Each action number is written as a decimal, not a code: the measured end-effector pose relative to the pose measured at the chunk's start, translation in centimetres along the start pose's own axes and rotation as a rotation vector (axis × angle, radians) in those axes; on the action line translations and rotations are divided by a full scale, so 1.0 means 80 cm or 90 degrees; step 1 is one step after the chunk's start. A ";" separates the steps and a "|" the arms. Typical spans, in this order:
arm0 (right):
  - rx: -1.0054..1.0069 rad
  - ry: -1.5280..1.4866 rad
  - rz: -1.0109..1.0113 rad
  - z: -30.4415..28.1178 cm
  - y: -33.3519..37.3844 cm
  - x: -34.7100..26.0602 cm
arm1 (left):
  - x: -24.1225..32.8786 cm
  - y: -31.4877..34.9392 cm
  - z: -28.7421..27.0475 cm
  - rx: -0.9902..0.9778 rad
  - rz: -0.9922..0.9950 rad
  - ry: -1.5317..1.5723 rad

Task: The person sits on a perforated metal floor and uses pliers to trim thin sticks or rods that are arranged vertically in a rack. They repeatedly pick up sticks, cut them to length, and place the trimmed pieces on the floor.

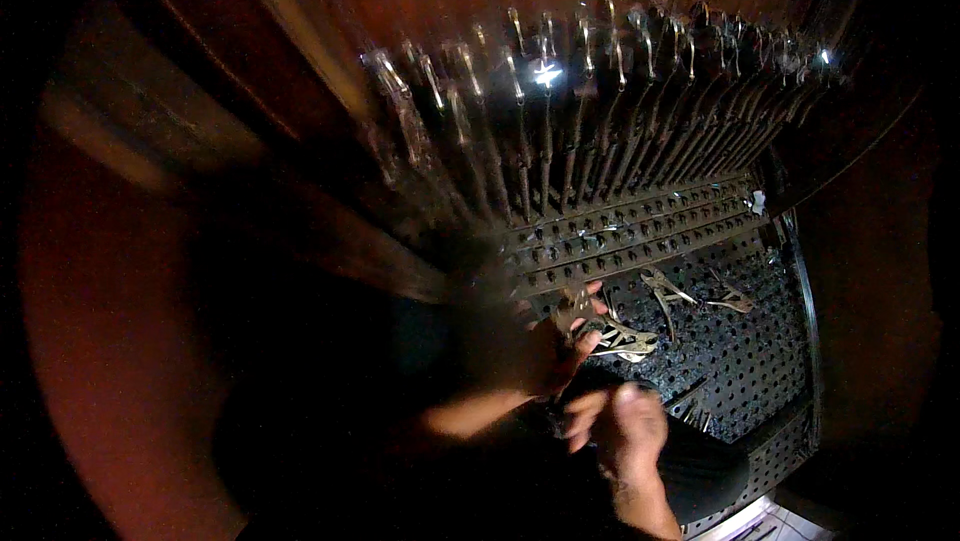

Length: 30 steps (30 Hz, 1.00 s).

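My left hand (568, 349) is closed around a pair of metal locking pliers (632, 343), whose handles stick out to the right past my thumb. A flat grey metal part (572, 309) shows at the fingers; I cannot tell whether it belongs to the same pliers. Nearer to me, my right hand (634, 429) is smeared by motion, its fingers pointing left, and whether anything is in them does not show. Beyond the held pliers, a second pair of locking pliers (668, 293) lies on the dark perforated plate (755, 366). Further right rests another plier-like tool (732, 295).
Along the back runs a row of dark rods (610, 156) topped by shiny metal hooks (585, 36). Their feet meet a stepped rail with holes (630, 239). Several thin dark rods (695, 409) lie near my right hand. A brownish wall (110, 341) curves at left.
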State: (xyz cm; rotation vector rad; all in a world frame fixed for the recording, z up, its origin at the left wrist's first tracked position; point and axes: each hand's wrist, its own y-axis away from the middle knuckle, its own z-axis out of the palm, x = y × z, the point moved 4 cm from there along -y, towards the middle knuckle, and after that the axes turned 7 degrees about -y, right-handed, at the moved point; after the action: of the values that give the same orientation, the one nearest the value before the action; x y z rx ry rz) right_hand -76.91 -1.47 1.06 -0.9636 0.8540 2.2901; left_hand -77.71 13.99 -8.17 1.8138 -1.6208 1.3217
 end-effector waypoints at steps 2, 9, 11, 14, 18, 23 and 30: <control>0.154 0.215 -0.290 -0.048 -0.011 -0.023 | 0.008 -0.007 0.006 -0.028 -0.081 0.284; 0.115 0.381 -0.211 -0.109 -0.050 0.046 | 0.028 -0.033 -0.004 -0.150 -0.209 0.646; 0.139 0.372 -0.213 -0.117 -0.044 0.054 | 0.035 -0.035 -0.002 -0.144 -0.268 0.707; 0.186 0.371 -0.275 -0.105 -0.042 0.049 | 0.044 -0.026 0.007 -0.177 -0.365 0.787; 0.140 0.328 -0.177 -0.097 -0.032 0.044 | 0.032 -0.015 0.015 -0.177 -0.309 0.649; -0.056 0.187 -0.024 -0.039 -0.035 0.032 | 0.059 -0.026 -0.027 -0.045 -0.524 0.677; 0.096 -0.129 0.039 -0.073 -0.044 0.046 | 0.042 -0.041 -0.029 -0.049 -0.368 0.804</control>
State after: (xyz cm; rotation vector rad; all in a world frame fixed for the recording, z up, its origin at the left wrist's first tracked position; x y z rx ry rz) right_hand -74.33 -2.49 -6.17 -0.6356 0.9630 2.2891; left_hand -75.92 14.78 -3.31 0.8439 -0.4107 1.5266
